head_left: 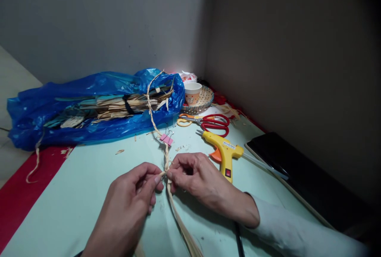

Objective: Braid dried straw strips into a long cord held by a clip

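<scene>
A braid of pale straw-like strands [152, 119] runs up the middle of the table, with a pink binder clip [166, 139] gripping it. Below the clip, my left hand [133, 193] pinches one strand just left of the braid's lower end. My right hand [196, 177] is closed on the braid from the right, thumb and fingertips pressed together at the same spot. Under both hands, loose unbraided strands [181, 219] trail toward the near edge. The fingertips partly hide where the strands cross.
A blue plastic bag [74, 86] with bundled dry strips [125, 106] lies at the back left. On the right are a yellow glue gun [226, 150], red-handled scissors [216, 125] and a black flat object [297, 169]. A paper cup [193, 93] stands in a woven basket [206, 97].
</scene>
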